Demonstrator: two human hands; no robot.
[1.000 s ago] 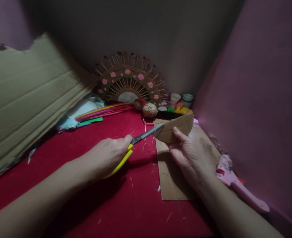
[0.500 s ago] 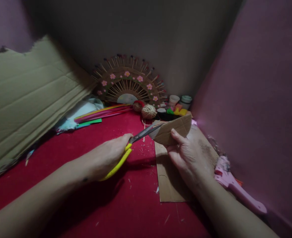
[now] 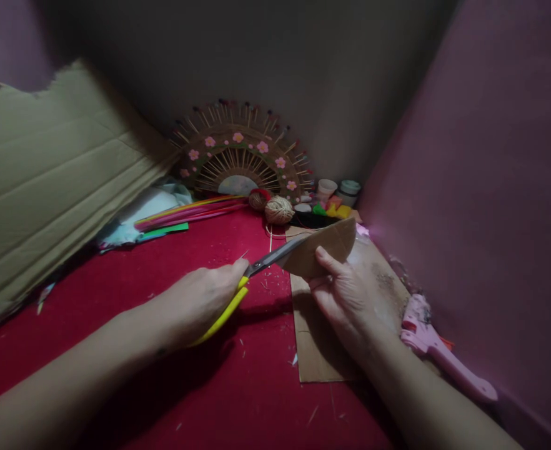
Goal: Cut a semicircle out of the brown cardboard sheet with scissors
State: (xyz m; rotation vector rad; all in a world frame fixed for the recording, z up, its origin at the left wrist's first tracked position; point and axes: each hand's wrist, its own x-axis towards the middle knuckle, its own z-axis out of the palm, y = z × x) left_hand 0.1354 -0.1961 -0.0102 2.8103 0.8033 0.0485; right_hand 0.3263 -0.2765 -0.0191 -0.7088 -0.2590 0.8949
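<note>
My left hand (image 3: pixel 205 297) is closed round the yellow handles of a pair of scissors (image 3: pixel 222 322). The dark blades point to the right and lie at the left edge of a cut cardboard piece (image 3: pixel 325 247) with a curved outline. That piece is pinched in my right hand (image 3: pixel 343 294), thumb on its face, the other fingers mostly hidden behind it. Below both, a flat cardboard sheet (image 3: pixel 317 350) rests on the red surface (image 3: pixel 252 394), partly covered by my right hand and its shadow.
A large cardboard sheet (image 3: pixel 50 169) leans at left. A decorated stick fan (image 3: pixel 238 150) stands at the back, with a twine ball (image 3: pixel 279 210) and pipe cleaners (image 3: pixel 191 212) before it. Small pots (image 3: pixel 349 192) stand behind my right hand. A pink glue gun (image 3: pixel 444 356) lies by the right wall.
The scissor blades have come together at the cardboard piece's edge. The piece has shifted slightly left with my right hand, and the camera view has moved a little.
</note>
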